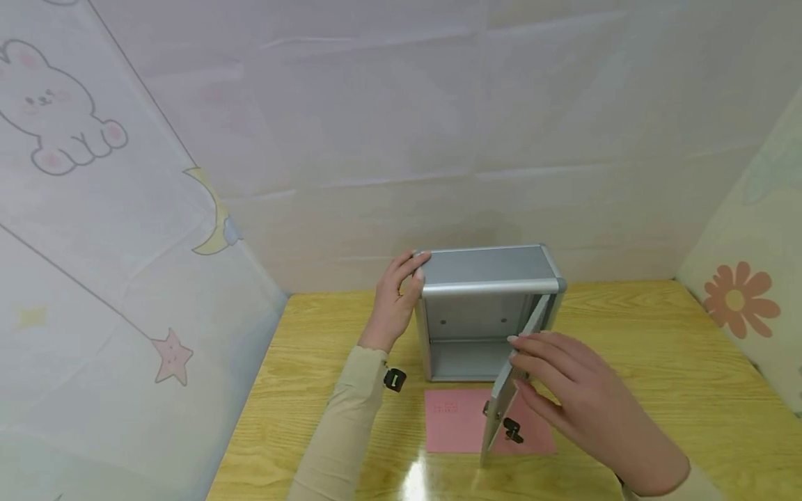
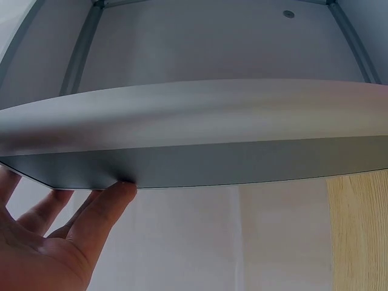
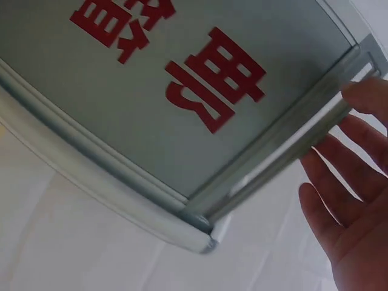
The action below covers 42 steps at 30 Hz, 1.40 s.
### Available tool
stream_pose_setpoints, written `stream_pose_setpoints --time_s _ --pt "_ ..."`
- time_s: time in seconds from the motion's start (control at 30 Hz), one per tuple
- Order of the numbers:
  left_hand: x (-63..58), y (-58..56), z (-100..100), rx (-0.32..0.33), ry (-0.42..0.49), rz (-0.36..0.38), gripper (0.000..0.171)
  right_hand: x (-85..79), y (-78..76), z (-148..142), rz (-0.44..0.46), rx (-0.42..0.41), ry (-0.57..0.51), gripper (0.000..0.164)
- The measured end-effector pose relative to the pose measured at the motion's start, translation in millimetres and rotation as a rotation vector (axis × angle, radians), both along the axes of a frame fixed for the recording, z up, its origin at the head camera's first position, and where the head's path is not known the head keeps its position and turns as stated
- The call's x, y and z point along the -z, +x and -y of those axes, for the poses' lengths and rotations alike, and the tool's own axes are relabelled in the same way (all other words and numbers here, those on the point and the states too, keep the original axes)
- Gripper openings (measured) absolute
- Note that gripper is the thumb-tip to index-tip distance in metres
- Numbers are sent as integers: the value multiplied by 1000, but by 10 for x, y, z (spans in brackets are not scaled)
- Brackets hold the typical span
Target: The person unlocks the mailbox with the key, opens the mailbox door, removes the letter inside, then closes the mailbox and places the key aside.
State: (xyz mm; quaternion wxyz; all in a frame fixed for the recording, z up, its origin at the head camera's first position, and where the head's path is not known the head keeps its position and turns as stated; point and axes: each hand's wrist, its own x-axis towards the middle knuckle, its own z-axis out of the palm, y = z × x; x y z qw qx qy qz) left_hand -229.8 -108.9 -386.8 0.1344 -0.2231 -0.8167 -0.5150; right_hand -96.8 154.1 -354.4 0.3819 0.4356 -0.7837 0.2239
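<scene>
A grey metal mailbox (image 1: 489,268) stands on the table with its front side open, showing a bare inside. My left hand (image 1: 396,296) holds its upper left corner, fingers over the top edge. The mailbox door (image 1: 525,341) is swung outward on the right side, with red characters on its outer face in the right wrist view. Its edge is pinched between the fingers and thumb of my right hand (image 1: 576,396). Small keys (image 1: 512,431) hang from the lock. Under the door lies a pink envelope (image 1: 454,421), partly covered by it.
The mailbox and envelope are on a wood-grain table (image 1: 651,362). Close behind rises a pale cloth backdrop (image 1: 401,139), with printed side panels left and right. A black wrist device (image 1: 395,379) sits by my left sleeve.
</scene>
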Motion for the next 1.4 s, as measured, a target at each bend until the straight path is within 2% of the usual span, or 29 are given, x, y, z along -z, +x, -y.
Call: stream_pose_setpoints --time_s 0.17,0.3,0.43,0.63,0.7,0.83,1.0,1.4 --pt "18 -8 3 -1 -5 -1 44 31 -167 144 -49 -30 -44 35" --pt "29 -15 -3 -2 -3 -5 45 90 -309 218 -20 -34 -47 33" --pt "29 -16 -14 -7 -3 0 45 163 -447 273 22 11 -12 37" --pt "18 -21 -31 -15 -13 1 45 206 -599 361 36 62 6 37" --pt "14 -23 -34 -16 -10 0 45 211 -632 381 42 85 10 35" --pt "13 -30 -37 -15 -8 -6 47 222 -680 408 55 131 24 21" --pt "20 -37 -31 -13 -4 -15 50 225 -720 431 79 180 55 26" --pt "28 -34 -5 -25 3 -11 45 240 -768 479 77 205 71 24"
